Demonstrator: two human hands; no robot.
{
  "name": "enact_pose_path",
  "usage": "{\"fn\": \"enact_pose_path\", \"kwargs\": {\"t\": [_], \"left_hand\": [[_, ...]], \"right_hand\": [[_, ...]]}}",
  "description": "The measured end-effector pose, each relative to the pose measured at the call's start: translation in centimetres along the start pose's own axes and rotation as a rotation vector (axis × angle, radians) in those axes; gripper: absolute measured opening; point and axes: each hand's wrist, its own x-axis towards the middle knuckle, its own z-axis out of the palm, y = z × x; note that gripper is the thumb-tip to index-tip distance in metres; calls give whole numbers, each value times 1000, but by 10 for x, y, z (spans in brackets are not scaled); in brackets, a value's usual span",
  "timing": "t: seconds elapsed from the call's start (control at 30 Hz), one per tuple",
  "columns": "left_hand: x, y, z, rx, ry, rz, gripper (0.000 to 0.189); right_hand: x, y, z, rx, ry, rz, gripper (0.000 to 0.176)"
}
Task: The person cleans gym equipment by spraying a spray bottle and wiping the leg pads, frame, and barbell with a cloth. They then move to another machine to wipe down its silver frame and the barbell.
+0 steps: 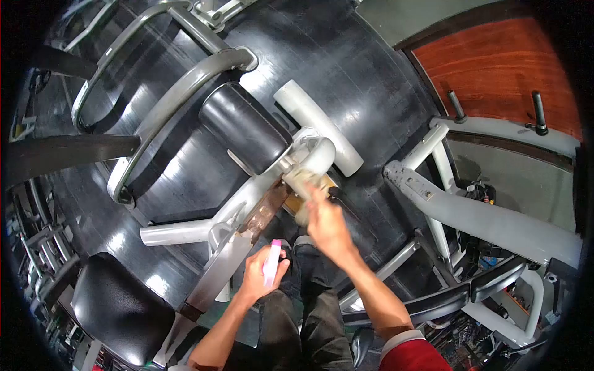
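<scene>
My left hand (257, 275) is closed around a small white bottle (271, 267) with a pink top, held above my legs. Ahead of it, my right hand (328, 226) grips a pale beige cloth (302, 185), smeared by motion. The cloth overlaps the grey metal frame (232, 260) of an exercise machine, right by the end of its black padded seat (247, 127). Along the beam beside the cloth runs a worn brown, copper-coloured strip (267, 213). A curved light-grey tube (320, 157) rises just beyond the cloth.
A black pad (120, 309) stands at the lower left. Light-grey foot tubes (318, 127) lie across the dark floor (346, 68). Curved metal rails (179, 93) fill the upper left. Another grey machine frame (482, 216) stands on the right, near a reddish wood panel (495, 62).
</scene>
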Motion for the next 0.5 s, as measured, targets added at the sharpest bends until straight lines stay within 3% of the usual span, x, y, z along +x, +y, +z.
{"fn": "enact_pose_path", "kwargs": {"t": [0.1,0.13,0.17,0.2,0.23,0.3,0.37,0.43,0.5], "left_hand": [[0,1,-2,4,53,24,18],[-1,-2,-1,1,75,34,18],[0,-4,-1,9,82,29,18],[-1,-4,-1,10,111,68,17],[-2,-6,0,8,136,106,17],[-2,-9,2,-5,148,128,17],[-1,-8,1,0,143,113,17],[-1,-9,0,-41,162,50,16],[-2,-12,3,-88,175,-24,16]], "right_hand": [[-21,-5,3,140,-144,-104,32],[-22,-18,-13,157,-189,20,31],[-14,4,-8,189,46,-219,32],[-7,3,-18,267,142,-148,35],[15,26,-17,168,360,-294,36],[37,6,-31,222,489,-128,35],[62,19,-18,89,396,-16,38],[60,24,15,-323,497,-386,47],[35,10,30,-429,400,-285,47]]}}
